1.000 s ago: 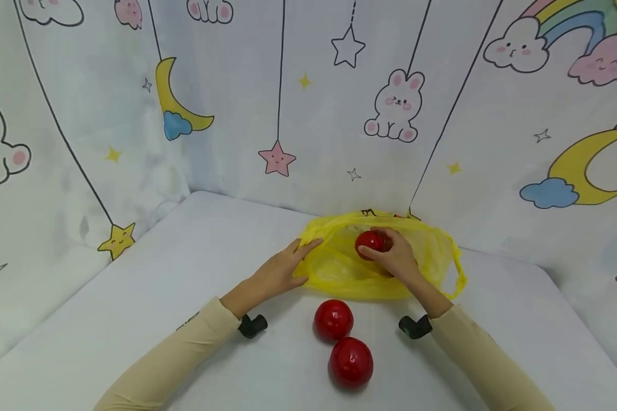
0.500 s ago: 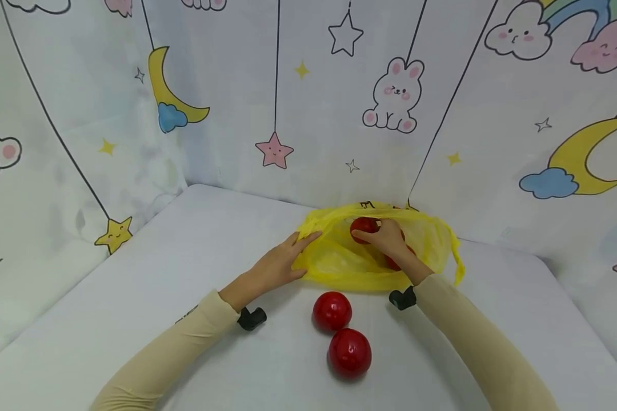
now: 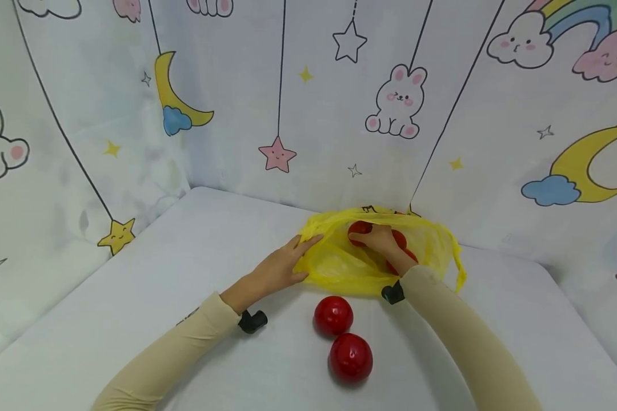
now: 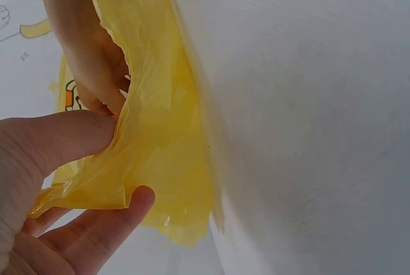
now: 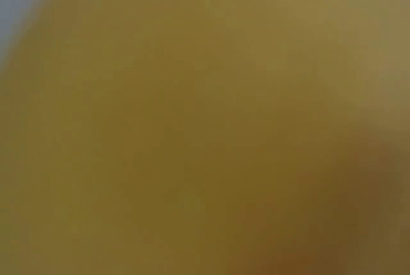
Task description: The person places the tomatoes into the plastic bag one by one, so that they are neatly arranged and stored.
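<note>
Far across a white table [image 3: 195,245], the left hand [image 3: 273,268] pinches a yellow bag [image 3: 334,266] by its left rim; the right hand [image 3: 383,240], angled leftward inside, grips a red ball [image 3: 359,228].

1. Yellow bag [image 3: 339,265] at the left grip [image 3: 277,268]: thin, see-through plastic film, crinkled, faintly shiny along its folds.
2. Red balls [image 3: 333,315] on the near side of both grips: smooth, glossy, with bright highlights.
3. Beige sleeves [image 3: 169,354] behind the grips: matt, creased cloth.
4. Worktop [image 3: 108,319] beneath the grips: matt white.
5. Backdrop [image 3: 226,160] beyond the grips: matt, printed, cloth-like, softly rippled.
</note>
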Action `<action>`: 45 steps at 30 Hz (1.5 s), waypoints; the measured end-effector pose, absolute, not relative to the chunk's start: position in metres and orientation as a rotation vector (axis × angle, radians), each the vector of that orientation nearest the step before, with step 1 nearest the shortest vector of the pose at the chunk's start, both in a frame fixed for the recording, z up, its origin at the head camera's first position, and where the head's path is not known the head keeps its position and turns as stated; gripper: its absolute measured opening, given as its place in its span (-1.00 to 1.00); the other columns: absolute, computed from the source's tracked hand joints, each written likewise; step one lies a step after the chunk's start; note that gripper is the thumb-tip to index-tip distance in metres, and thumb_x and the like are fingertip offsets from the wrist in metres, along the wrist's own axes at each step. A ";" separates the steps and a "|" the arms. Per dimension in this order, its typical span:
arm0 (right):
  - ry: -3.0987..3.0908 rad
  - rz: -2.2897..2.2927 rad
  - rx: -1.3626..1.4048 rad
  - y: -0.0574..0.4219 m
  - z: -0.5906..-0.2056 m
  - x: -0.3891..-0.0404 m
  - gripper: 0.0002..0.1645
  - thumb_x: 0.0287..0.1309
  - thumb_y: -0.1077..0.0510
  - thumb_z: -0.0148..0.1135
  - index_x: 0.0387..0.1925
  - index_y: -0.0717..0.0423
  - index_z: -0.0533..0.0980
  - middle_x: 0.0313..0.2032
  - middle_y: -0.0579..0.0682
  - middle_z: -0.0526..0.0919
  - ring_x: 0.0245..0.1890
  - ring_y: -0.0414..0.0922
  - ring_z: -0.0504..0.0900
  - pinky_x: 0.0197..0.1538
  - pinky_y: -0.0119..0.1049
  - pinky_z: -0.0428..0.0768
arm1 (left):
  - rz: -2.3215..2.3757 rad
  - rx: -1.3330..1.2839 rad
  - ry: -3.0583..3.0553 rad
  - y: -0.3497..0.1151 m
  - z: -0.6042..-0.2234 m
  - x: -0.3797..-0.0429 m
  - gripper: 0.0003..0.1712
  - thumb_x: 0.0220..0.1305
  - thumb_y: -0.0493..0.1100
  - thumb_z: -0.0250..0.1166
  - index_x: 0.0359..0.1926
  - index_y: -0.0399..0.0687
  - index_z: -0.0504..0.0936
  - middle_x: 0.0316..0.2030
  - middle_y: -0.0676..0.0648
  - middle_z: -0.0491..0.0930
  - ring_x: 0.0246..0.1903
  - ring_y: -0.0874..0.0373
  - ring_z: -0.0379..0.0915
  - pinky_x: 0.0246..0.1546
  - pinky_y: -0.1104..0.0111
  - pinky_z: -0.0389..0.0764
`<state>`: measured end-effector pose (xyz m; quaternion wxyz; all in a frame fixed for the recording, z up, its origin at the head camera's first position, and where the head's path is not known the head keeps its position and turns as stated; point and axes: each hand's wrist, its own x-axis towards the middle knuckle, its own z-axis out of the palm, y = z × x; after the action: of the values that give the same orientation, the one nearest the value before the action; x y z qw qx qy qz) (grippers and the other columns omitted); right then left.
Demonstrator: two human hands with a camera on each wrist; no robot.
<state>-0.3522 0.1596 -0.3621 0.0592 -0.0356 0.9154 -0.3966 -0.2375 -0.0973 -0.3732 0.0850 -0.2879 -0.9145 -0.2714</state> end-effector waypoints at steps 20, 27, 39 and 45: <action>2.703 -1.209 -0.059 0.159 -0.365 -0.367 -0.06 0.22 0.07 0.27 0.41 0.26 -0.05 0.38 0.28 0.08 0.34 0.22 0.09 0.48 0.08 0.01 | -0.784 -0.889 -2.704 -0.095 -0.372 -0.235 -0.07 0.17 -0.29 0.40 0.49 0.00 0.13 0.24 -0.32 0.32 -0.26 0.02 0.51 -0.10 0.26 0.67; 2.634 -1.229 0.015 0.158 -0.360 -0.362 -0.09 0.24 0.03 0.23 0.41 0.30 -0.01 0.33 0.28 0.16 0.28 0.20 0.17 0.46 0.05 0.09 | -0.786 -0.881 -2.715 -0.094 -0.373 -0.233 -0.06 0.17 -0.28 0.40 0.50 0.02 0.12 0.29 -0.33 0.28 -0.21 0.00 0.53 -0.05 0.22 0.65; 2.703 -1.167 -0.026 0.154 -0.351 -0.352 -0.17 0.23 0.11 0.23 0.38 0.28 0.05 0.31 0.27 0.19 0.27 0.20 0.20 0.43 0.05 0.17 | -0.730 -0.915 -2.672 -0.097 -0.374 -0.234 -0.06 0.15 -0.27 0.42 0.48 -0.02 0.14 0.22 -0.34 0.33 -0.40 0.06 0.48 -0.15 0.25 0.68; 2.726 -1.058 -0.015 0.158 -0.350 -0.345 -0.15 0.26 0.01 0.17 0.39 0.33 0.05 0.32 0.30 0.21 0.25 0.19 0.22 0.41 0.06 0.22 | -0.723 -0.919 -2.671 -0.099 -0.373 -0.236 -0.06 0.15 -0.28 0.42 0.48 -0.05 0.13 0.24 -0.34 0.32 -0.32 0.02 0.52 -0.10 0.25 0.67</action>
<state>-0.3455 0.1584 -0.3504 0.1084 -0.0051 0.9268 -0.3595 -0.2361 -0.0987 -0.3728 0.1125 -0.3131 -0.9103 -0.2464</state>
